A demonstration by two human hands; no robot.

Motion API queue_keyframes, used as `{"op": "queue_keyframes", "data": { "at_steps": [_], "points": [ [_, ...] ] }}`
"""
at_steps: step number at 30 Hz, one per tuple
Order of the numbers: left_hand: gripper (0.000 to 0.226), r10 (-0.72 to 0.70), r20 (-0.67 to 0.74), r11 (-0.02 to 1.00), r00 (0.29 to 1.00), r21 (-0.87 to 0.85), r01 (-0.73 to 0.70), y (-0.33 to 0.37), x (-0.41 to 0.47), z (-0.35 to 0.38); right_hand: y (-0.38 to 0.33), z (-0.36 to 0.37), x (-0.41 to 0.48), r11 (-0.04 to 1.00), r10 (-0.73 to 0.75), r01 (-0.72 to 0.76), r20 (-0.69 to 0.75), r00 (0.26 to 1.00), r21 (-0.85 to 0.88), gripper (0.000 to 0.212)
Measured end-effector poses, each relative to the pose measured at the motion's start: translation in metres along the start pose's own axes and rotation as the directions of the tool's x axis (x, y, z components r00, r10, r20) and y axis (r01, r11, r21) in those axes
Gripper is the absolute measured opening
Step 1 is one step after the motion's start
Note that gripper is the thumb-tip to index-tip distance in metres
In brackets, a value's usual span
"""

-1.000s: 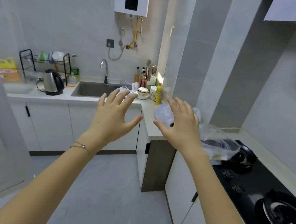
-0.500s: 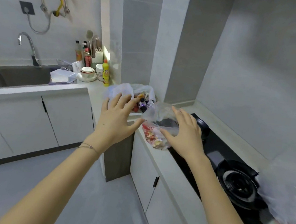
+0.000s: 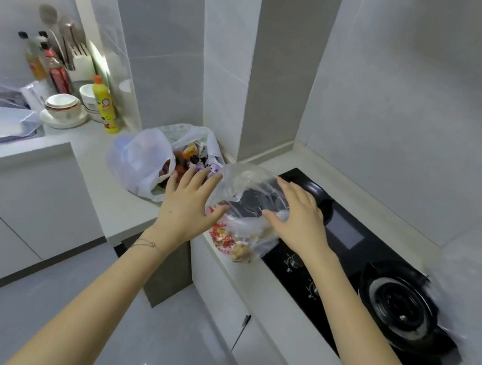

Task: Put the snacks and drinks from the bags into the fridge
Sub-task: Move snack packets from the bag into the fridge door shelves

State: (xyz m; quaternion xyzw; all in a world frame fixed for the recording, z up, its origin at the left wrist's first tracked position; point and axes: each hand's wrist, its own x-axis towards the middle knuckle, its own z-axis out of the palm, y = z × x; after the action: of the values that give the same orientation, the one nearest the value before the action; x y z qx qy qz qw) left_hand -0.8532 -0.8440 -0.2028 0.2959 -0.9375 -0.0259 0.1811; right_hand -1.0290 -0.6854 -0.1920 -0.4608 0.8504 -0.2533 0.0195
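- On the corner of the white counter (image 3: 97, 195), both arms reach out straight in front of the person, side by side.
- The left hand (image 3: 189, 203) is palm down, with a thin bracelet (image 3: 146, 243) on its wrist.
- The right hand (image 3: 296, 218) is palm down too, over the edge of the black stove (image 3: 344, 238).
- Between the hands sits a clear plastic bag (image 3: 247, 195). It is puffy on top, and red and yellow snacks (image 3: 225, 239) show through its bottom.
- The clear bag rests where the counter meets the stove.
- Just to its left is a white plastic bag (image 3: 139, 164), open at the top, with small bottles (image 3: 189, 156) and packs inside.
- The left fingers are straight and a bit spread. The thumb touches the clear bag's left side.
- The right fingers lie close together on the bag's right side, and the thumb presses on it.
- Neither hand pinches the bag.
- Further back stand a yellow bottle (image 3: 104, 105) and stacked bowls (image 3: 61, 107).
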Motion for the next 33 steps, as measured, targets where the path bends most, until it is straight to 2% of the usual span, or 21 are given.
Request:
{"op": "queue_keyframes", "data": {
  "at_steps": [8,15,17,20,22,28,30,33],
  "points": [
    [0.082,0.009,0.197,0.998,0.98,-0.058,0.002,-0.028,0.051,0.068,0.032,0.05,0.053,0.994,0.098,-0.103,0.134,0.986,0.025,0.068],
    [0.082,0.018,0.319,0.996,0.948,-0.084,0.01,-0.037,0.089,0.127,0.069,0.096,0.1,0.992,0.099,-0.116,0.249,0.963,0.052,0.063],
    [0.074,0.018,0.357,0.995,0.934,-0.102,0.02,-0.038,0.1,0.141,0.079,0.11,0.112,0.992,0.089,-0.11,0.298,0.951,0.055,0.059],
    [0.047,0.027,0.426,0.993,0.904,-0.117,0.026,-0.039,0.115,0.161,0.09,0.127,0.132,0.989,0.11,-0.138,0.357,0.928,0.052,0.055],
    [0.038,0.042,0.458,0.992,0.888,-0.121,0.016,-0.041,0.123,0.171,0.096,0.137,0.142,0.987,0.128,-0.153,0.377,0.917,0.038,0.052],
    [0.038,0.106,0.574,0.991,0.812,-0.124,-0.043,-0.052,0.141,0.205,0.11,0.168,0.155,0.992,0.126,-0.124,0.425,0.896,-0.033,0.043],
    [0.038,0.117,0.614,0.991,0.78,-0.12,-0.053,-0.055,0.144,0.214,0.113,0.177,0.155,0.988,0.155,-0.135,0.45,0.88,-0.076,0.047],
    [0.038,0.137,0.662,0.99,0.737,-0.119,-0.076,-0.062,0.146,0.225,0.115,0.186,0.152,0.976,0.218,-0.17,0.54,0.813,-0.137,0.059]
  ]
}}
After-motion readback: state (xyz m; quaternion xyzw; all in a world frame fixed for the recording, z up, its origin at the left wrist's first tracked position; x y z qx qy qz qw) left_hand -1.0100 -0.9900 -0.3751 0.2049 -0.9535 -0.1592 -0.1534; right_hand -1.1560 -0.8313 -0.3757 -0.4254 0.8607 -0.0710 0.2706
